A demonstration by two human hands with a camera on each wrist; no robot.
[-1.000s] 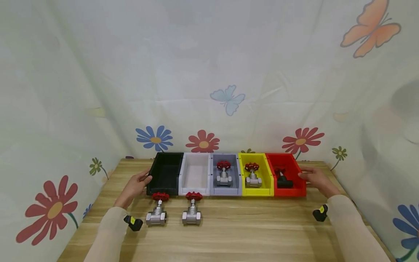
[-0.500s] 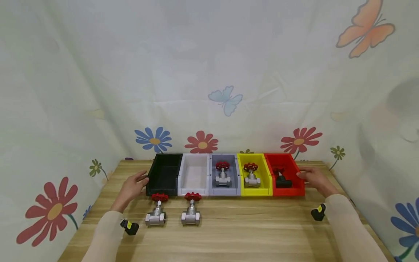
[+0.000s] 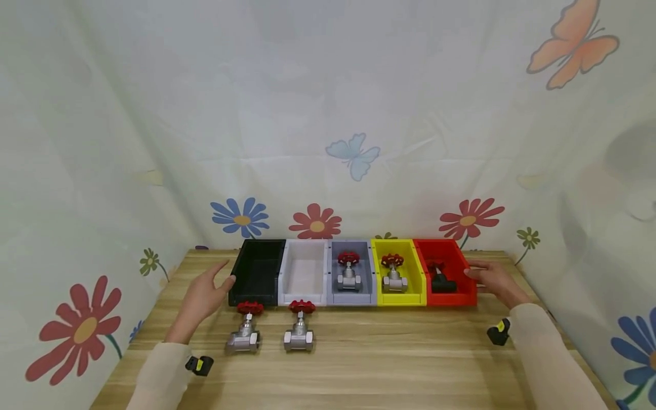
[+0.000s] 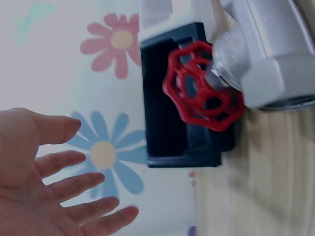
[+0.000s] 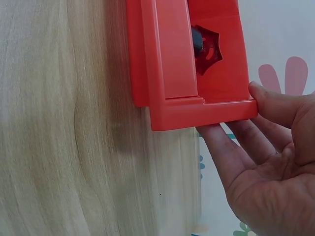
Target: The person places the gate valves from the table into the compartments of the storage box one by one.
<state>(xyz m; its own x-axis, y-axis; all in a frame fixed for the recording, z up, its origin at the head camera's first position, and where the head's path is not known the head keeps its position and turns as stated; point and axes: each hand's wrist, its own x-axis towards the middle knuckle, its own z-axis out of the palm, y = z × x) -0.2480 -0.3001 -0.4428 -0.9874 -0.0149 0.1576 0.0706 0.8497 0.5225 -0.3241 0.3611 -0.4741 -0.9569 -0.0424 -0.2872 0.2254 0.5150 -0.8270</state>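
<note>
Spreading the fingers (image 4: 78, 186) of the left hand (image 3: 200, 297) straight and released just beside the black bin (image 3: 258, 273), wider than half a second ago. Still pinching the red bin (image 3: 446, 250) at its outer edge between thumb and fingers of the right hand (image 3: 496, 281). Keeping the row of five bins (image 3: 353, 299) unmoved on the desk (image 3: 384, 364), running lengthwise from left to right and facing low front lips away from the flowered backdrop (image 3: 256, 114). Also showing, just in front, a left handwheel valve (image 3: 243, 341) beside a right handwheel valve (image 3: 299, 340).
</note>
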